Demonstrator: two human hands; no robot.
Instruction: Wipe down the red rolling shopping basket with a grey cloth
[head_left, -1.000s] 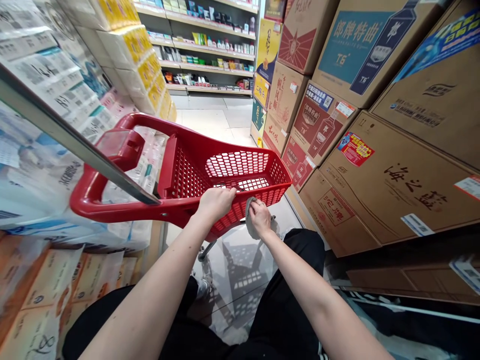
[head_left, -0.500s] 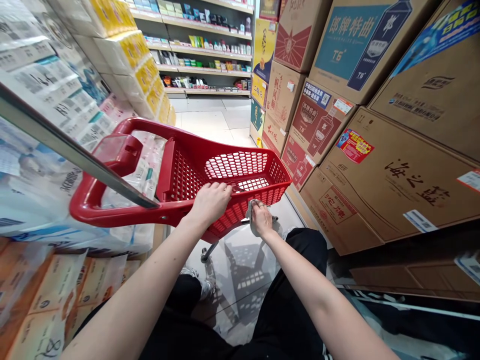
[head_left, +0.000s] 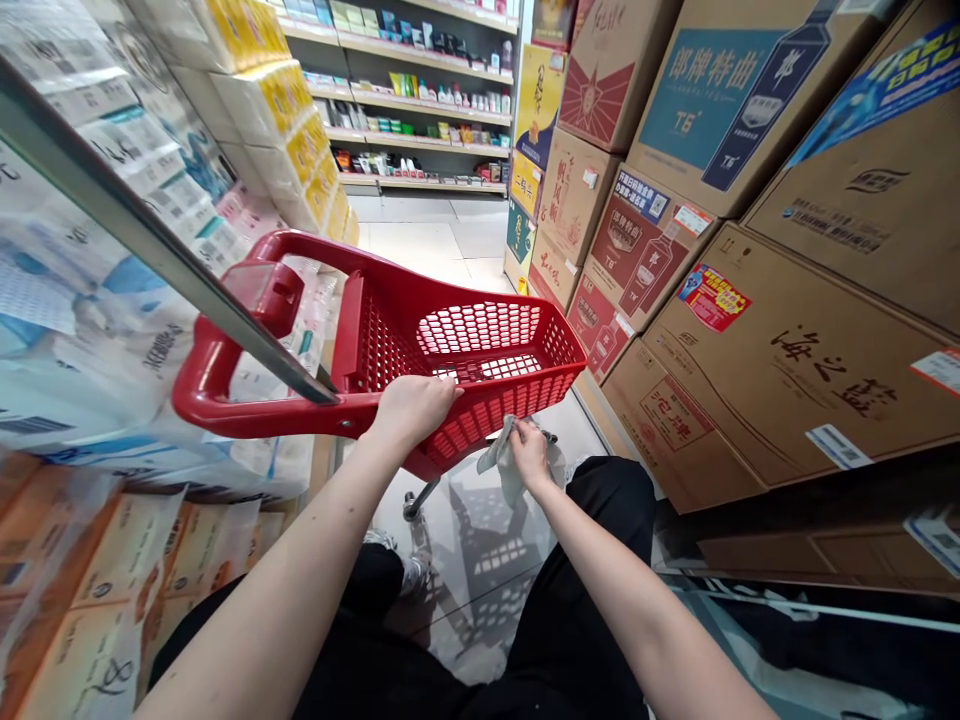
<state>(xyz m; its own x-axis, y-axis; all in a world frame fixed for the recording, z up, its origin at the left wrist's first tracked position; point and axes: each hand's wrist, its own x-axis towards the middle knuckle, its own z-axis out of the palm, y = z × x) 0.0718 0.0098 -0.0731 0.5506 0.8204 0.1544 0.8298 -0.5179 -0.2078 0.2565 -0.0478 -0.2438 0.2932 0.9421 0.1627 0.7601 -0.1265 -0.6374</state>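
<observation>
A red plastic shopping cart (head_left: 487, 300) with perforated basket walls stands across the aisle in front of me. My left hand (head_left: 414, 408) is closed over the near rim of its basket. Just below and to the right, my right hand (head_left: 531, 452) pinches a pale grey cloth (head_left: 510, 470), which hangs down from the fingers. The cloth is beside the outer side of the basket; whether it touches the plastic I cannot tell. Under the basket, a caster wheel (head_left: 412, 506) and part of the metal legs show.
Stacked cardboard cartons (head_left: 810, 360) line the right side. Wrapped paper packs (head_left: 277, 130) and plastic-covered goods (head_left: 97, 300) crowd the left. A metal pole (head_left: 172, 235) slants across the upper left. Shelves (head_left: 420, 90) of small products stand beyond the tiled floor (head_left: 420, 240).
My right hand has drawn slightly down and away from the basket's side, and the cloth now hangs looser. The cart's handle end appears shifted right; my left hand stays on the rim.
</observation>
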